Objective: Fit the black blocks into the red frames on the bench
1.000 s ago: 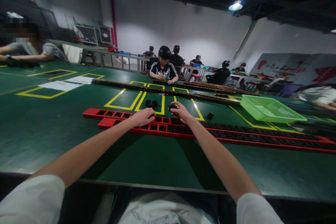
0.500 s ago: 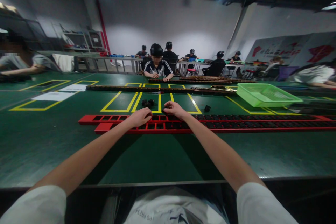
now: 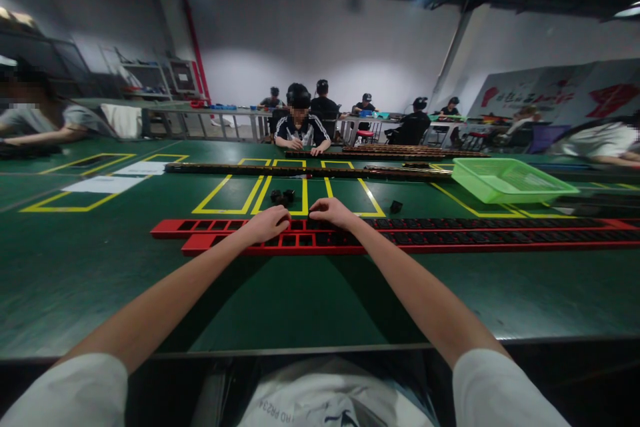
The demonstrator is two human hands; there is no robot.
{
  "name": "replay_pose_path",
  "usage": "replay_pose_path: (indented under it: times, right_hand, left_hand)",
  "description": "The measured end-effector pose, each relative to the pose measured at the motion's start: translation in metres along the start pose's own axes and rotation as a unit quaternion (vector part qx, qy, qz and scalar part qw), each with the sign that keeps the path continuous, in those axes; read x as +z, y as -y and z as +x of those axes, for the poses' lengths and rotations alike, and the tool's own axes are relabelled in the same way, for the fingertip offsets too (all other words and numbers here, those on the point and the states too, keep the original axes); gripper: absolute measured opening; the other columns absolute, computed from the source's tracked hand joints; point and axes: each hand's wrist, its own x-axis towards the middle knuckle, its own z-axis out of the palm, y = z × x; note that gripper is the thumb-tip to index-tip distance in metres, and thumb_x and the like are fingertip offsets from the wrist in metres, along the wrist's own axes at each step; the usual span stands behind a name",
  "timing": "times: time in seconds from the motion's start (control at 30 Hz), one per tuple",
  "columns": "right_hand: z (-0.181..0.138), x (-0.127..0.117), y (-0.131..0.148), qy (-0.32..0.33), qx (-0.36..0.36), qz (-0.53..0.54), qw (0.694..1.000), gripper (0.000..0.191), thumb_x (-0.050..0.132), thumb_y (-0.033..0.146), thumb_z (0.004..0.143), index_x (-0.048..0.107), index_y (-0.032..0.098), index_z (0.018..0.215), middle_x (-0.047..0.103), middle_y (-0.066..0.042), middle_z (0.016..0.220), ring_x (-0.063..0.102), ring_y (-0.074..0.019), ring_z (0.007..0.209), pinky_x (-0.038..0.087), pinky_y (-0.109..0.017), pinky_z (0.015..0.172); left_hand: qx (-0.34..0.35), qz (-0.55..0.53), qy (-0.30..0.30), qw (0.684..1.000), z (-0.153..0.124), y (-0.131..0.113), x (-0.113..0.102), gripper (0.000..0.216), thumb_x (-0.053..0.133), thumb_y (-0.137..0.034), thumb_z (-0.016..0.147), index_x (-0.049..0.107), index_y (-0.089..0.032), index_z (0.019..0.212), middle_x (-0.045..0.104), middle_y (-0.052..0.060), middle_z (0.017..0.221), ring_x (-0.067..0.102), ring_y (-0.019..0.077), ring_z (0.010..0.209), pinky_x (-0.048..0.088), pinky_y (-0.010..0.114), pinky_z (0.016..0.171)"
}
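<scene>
Two long red slotted strips (image 3: 167, 229) lie side by side across the green table in front of me. Square openings (image 3: 306, 240) show toward their left part, while black square pieces (image 3: 450, 238) fill the slots to the right. My left hand (image 3: 271, 222) rests over the strips with its fingers curled; what they hold, if anything, is hidden. Just right of it, my right hand (image 3: 334, 212) pinches a small dark block over the far strip, its shape mostly covered by the fingers. Beyond my left hand sits a small cluster of black blocks (image 3: 283, 197).
A lone black block (image 3: 396, 206) lies right of my right hand. Farther right stands a green basket (image 3: 515, 195). Long dark strips (image 3: 225, 169) cross the table beyond, near white papers (image 3: 107, 183). A co-worker (image 3: 303, 130) sits opposite; other people are at the sides.
My right hand has shifted slightly left and down toward the far red strip. My left hand stays nearly in place.
</scene>
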Motion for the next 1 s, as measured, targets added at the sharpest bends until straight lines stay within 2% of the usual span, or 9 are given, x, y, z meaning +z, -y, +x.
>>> replay_pose_path:
  times: [0.2,0.47,0.63,0.83,1.0]
  right_hand:
    - [0.003,0.003,-0.007,0.003,-0.003,-0.027,1.000,0.017,0.074,0.026,0.077,0.074,0.014,0.088,0.074,-0.005,0.086,0.066,-0.0171,0.077,0.051,-0.029,0.074]
    - [0.004,0.007,-0.005,0.015,-0.022,-0.096,0.995,0.016,0.066,0.027,0.087,0.077,0.015,0.091,0.075,-0.006,0.093,0.067,-0.0181,0.084,0.049,-0.028,0.078]
    - [0.004,0.009,-0.004,0.005,-0.031,-0.140,0.990,0.019,0.062,0.027,0.092,0.076,0.014,0.091,0.075,-0.006,0.090,0.066,-0.0184,0.082,0.047,-0.028,0.076]
    - [0.011,0.009,-0.009,-0.008,-0.017,-0.143,0.989,0.019,0.059,0.024,0.093,0.076,0.016,0.092,0.075,-0.007,0.095,0.067,-0.0192,0.088,0.048,-0.028,0.080]
    - [0.015,0.012,-0.011,-0.010,-0.006,-0.145,0.989,0.017,0.062,0.024,0.091,0.076,0.016,0.091,0.075,-0.006,0.093,0.066,-0.0184,0.085,0.048,-0.028,0.078]
  left_hand:
    - [0.004,0.006,-0.002,1.000,-0.001,-0.002,0.000,0.021,0.045,-0.032,0.094,0.062,-0.020,0.093,0.064,0.007,0.097,0.061,0.0219,0.091,0.049,0.035,0.082]
    - [0.007,0.006,0.000,1.000,0.000,-0.002,-0.001,0.021,0.045,-0.032,0.094,0.062,-0.020,0.095,0.065,0.007,0.098,0.062,0.0220,0.092,0.049,0.035,0.083]
    - [0.004,0.006,0.000,1.000,0.000,-0.004,-0.001,0.021,0.045,-0.032,0.094,0.062,-0.020,0.095,0.065,0.007,0.098,0.062,0.0222,0.091,0.048,0.035,0.081]
    - [0.001,0.005,0.006,1.000,0.000,-0.005,-0.002,0.022,0.044,-0.032,0.094,0.062,-0.020,0.094,0.065,0.007,0.098,0.062,0.0224,0.090,0.049,0.035,0.082]
    - [-0.003,0.009,0.009,1.000,0.000,-0.006,-0.003,0.022,0.045,-0.032,0.093,0.063,-0.020,0.095,0.064,0.007,0.099,0.061,0.0227,0.092,0.049,0.036,0.083]
